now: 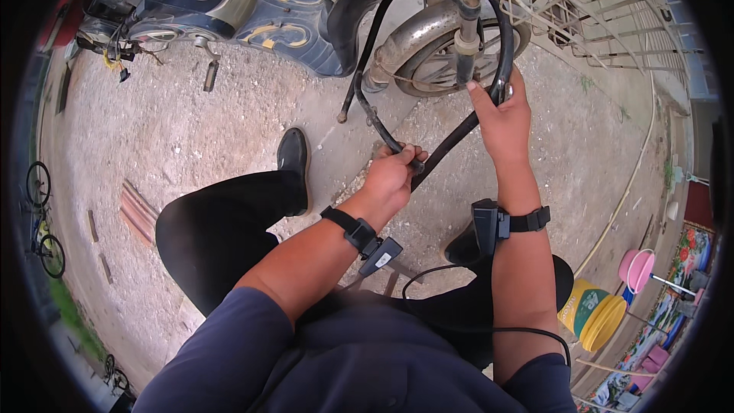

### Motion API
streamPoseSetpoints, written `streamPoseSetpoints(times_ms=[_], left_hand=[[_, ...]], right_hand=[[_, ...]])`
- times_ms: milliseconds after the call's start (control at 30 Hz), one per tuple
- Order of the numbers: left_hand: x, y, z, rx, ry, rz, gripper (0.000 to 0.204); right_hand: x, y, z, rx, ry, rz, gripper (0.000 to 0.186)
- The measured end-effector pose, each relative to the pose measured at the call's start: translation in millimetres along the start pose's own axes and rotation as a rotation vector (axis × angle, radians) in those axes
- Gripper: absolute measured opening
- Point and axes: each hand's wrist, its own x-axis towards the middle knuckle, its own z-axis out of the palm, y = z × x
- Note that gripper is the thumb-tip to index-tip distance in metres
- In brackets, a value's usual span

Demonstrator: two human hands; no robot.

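The left fingers [408, 154] and right fingers [518, 86] hold bent black tubing [453, 141] near a wheel [434, 73]

Ground [191, 122], pale and rough, strewn with small light chips. At left, reddish-brown strips [138, 213] laid side by side, with two narrow pieces [92, 226] lying just apart from them. Near the centre, one dark shoe [293, 157]; to its right, a second dark shoe [461, 248], partly hidden. At far right, a yellow-and-green bucket [579, 304].
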Motion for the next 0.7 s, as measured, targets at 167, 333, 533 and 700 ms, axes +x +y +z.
streamPoseSetpoints(times_ms=[167, 333, 533, 700], left_hand=[[-23.9, -4.0, 14.1, 0.003, -0.038, 0.003, 0.006], [-48.3, -11.8, 30.7, -0.039, -0.137, -0.025, 0.008], [-53.0, -19.0, 34.6, 0.054, -0.282, -0.105, 0.016], [-49.7, -18.4, 38.7, 0.082, -0.319, -0.109, 0.018]], right_hand=[[-15.6, 5.1, 2.5, -0.068, 0.107, 0.009, 0.048], [1.6, -8.0, -16.5, 0.03, 0.095, 0.112, 0.044], [35.9, 0.6, -46.3, 0.052, -0.013, 0.097, 0.046], [51.3, 4.7, -49.7, 0.039, -0.078, 0.098, 0.048]])
